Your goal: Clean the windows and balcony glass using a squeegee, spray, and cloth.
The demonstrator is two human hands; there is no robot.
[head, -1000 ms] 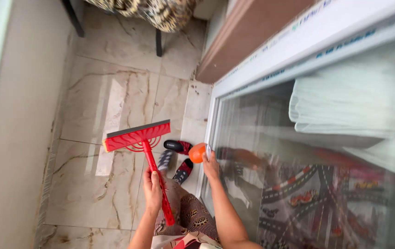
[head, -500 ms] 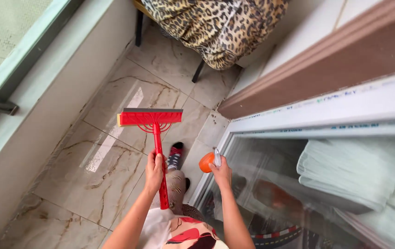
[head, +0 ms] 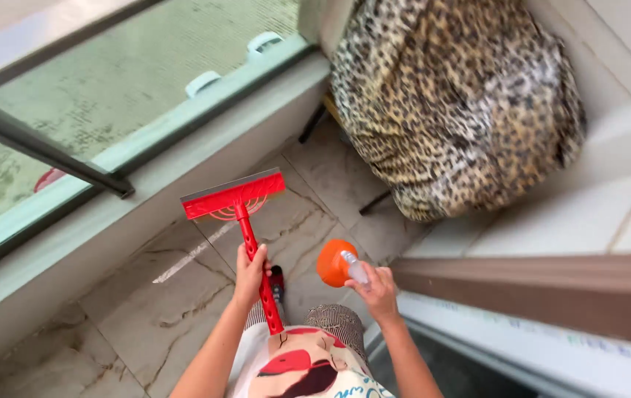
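Two hands are being used, one tool in each. The left hand (head: pixel 250 274) is being kept wrapped around the lower shaft of a red squeegee (head: pixel 245 228), with the fingers closed on the handle; the squeegee is being held nearly upright, its wide blade uppermost and tilted slightly, above the marbled floor tiles (head: pixel 183 302). The right hand (head: pixel 378 291) is being kept closed on a spray bottle with an orange cap (head: pixel 337 263), the orange end being pointed toward the squeegee. The two hands are being held apart, with the bottle just beside the squeegee handle but not touching it. A leopard-print cover (head: pixel 455 103) is being shown draped over a seat at the upper right, near the white wall. A glass railing panel (head: pixel 109 96) with a dark bar is being shown along the upper left. A brown ledge (head: pixel 536 284) is being shown at the right, just beside the right hand.
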